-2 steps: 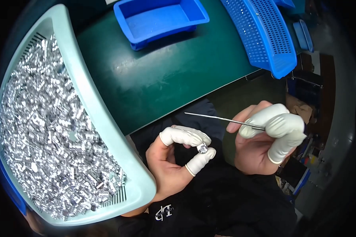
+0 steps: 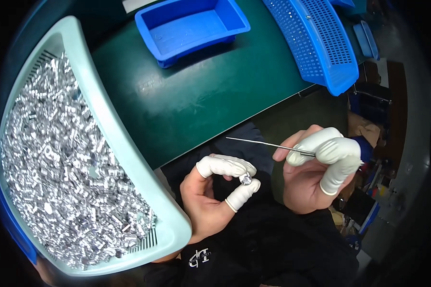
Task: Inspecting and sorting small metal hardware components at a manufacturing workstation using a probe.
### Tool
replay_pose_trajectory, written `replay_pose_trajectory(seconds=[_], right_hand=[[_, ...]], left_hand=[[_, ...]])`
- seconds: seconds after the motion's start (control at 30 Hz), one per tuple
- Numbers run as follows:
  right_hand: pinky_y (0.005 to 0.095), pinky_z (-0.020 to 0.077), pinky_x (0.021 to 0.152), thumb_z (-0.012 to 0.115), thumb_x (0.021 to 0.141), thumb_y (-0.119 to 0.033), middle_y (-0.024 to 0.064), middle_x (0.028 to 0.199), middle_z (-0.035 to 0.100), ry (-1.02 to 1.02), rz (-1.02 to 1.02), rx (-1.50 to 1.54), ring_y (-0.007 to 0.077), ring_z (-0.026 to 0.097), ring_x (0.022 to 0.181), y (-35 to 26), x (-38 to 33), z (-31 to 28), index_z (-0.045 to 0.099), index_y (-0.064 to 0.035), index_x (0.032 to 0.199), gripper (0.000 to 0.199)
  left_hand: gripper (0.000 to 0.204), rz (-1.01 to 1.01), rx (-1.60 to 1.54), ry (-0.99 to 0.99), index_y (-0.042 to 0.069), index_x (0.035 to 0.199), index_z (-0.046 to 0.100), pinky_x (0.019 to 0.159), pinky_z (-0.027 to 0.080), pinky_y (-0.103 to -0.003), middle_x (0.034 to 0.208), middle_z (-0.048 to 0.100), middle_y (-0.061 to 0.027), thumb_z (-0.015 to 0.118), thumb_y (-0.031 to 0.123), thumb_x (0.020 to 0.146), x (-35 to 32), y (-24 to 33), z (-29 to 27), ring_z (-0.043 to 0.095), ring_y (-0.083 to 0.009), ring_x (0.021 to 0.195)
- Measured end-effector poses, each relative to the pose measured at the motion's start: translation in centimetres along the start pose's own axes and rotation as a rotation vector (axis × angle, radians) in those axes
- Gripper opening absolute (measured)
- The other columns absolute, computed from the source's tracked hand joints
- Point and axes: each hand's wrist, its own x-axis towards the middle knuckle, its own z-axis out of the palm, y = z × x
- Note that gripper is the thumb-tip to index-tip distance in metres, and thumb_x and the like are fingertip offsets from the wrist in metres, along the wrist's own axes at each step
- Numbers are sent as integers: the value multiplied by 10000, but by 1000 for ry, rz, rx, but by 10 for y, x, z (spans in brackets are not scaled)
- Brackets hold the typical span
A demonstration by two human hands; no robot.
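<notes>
White finger cots (image 2: 223, 166), black clothing (image 2: 273, 248)

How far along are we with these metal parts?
Done: nothing shows; the blue tray looks empty. In hand: left hand pinches one part, right hand holds a thin rod, apart from it. Left: the teal basket is heaped with parts.

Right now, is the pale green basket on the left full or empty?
Full, or close to it. The pale green basket is heaped with small shiny metal pieces spread nearly across its whole floor, and the pile reaches close to the rim.
</notes>
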Motion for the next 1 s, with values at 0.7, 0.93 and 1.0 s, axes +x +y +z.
replay_pose_trajectory(seconds=[0.7, 0.93, 1.0], right_hand=[[287, 466, 463, 323, 1017, -272, 145, 701, 558, 97, 154, 17, 147, 468, 497, 64, 24, -64, 509, 9, 923, 350], [262, 441, 484, 360, 1004, -226, 137, 713, 584, 183, 151, -51, 141, 473, 497, 104, 27, -65, 532, 23, 875, 329], [259, 440, 489, 359, 1007, -232, 133, 712, 587, 236, 196, -1, 137, 475, 502, 114, 22, -65, 538, 22, 872, 339]], left_hand=[[330, 204, 471, 114, 6, 1027, 615, 721, 495, -286, 878, 613, -106, 719, -79, 726, 46, -6, 21, 607, -183, 794], [354, 423, 1020, 233, -26, 1066, 630, 671, 457, -280, 833, 585, -85, 690, -54, 718, 61, 9, 37, 547, -196, 758], [343, 526, 1106, 303, -4, 1010, 645, 650, 449, -278, 806, 593, -67, 701, -66, 677, 64, 8, 35, 543, -197, 734]])
